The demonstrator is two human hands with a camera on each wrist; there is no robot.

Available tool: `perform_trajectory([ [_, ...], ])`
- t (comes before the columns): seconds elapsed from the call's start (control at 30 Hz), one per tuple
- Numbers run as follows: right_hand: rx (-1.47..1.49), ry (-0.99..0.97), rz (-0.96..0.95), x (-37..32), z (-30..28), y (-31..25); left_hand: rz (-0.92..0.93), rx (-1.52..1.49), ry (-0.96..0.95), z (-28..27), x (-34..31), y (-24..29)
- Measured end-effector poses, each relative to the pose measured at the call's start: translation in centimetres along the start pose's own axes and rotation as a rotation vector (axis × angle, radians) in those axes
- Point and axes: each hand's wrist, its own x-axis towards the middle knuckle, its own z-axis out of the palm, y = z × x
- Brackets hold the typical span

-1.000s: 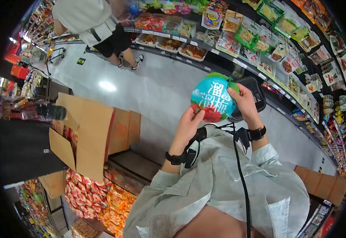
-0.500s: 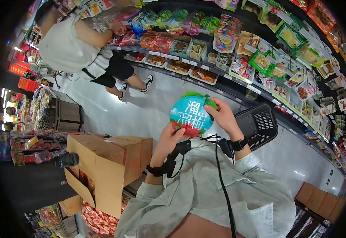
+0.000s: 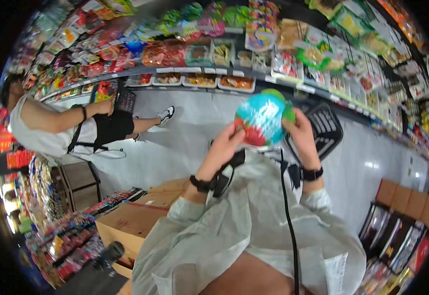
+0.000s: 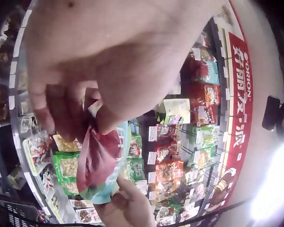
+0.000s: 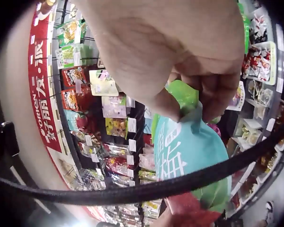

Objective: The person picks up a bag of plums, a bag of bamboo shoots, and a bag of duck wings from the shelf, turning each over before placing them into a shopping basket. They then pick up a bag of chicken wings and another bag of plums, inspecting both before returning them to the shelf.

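A round snack bag (image 3: 259, 119), turquoise with green at the top and red at the bottom, is held up before my chest. My left hand (image 3: 222, 150) pinches its lower left edge, thumb over the red part in the left wrist view. At the upper right, the green corner is pinched by my right hand (image 3: 303, 135). White lettering shows on the bag (image 5: 191, 156) in the right wrist view, where a black cord (image 5: 132, 195) crosses in front.
Packed snack shelves (image 3: 200, 71) curve along the far side. A black shopping basket (image 3: 326, 129) is on the floor beyond my right hand. To the left, a person (image 3: 62, 120) holds another basket (image 3: 125, 100). Cardboard boxes (image 3: 131, 221) stand at my lower left.
My view has swung, and the cardboard boxes sit lower in it. The other person has turned from the shelf and now shows side-on with a basket. Both hands keep their pinch on the bag.
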Motion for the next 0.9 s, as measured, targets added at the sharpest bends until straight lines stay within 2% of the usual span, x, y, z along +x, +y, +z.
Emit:
perform_trajectory([
  [0.1,0.045,0.083,0.049,0.8,3.2,-2.1,-0.018,-0.164,-0.139,-3.8,1.8,1.7],
  [0.23,-0.021,0.194,0.019,1.7,6.1,-3.2,-0.035,-0.136,-0.224,-7.1,3.7,2.9],
  [0.33,-0.061,0.241,-0.018,2.2,7.1,-3.4,-0.056,-0.165,-0.279,-8.1,4.8,3.0],
  [0.47,-0.053,0.304,0.019,2.9,8.0,-4.3,-0.083,-0.069,-0.382,-9.1,6.6,2.8],
  [0.6,0.006,0.308,-0.028,4.8,6.9,-3.4,-0.101,0.022,-0.446,-9.1,8.8,3.4],
  [0.9,0.120,0.217,-0.031,11.3,3.7,-2.9,-0.163,0.105,-0.326,-7.2,13.2,4.9],
])
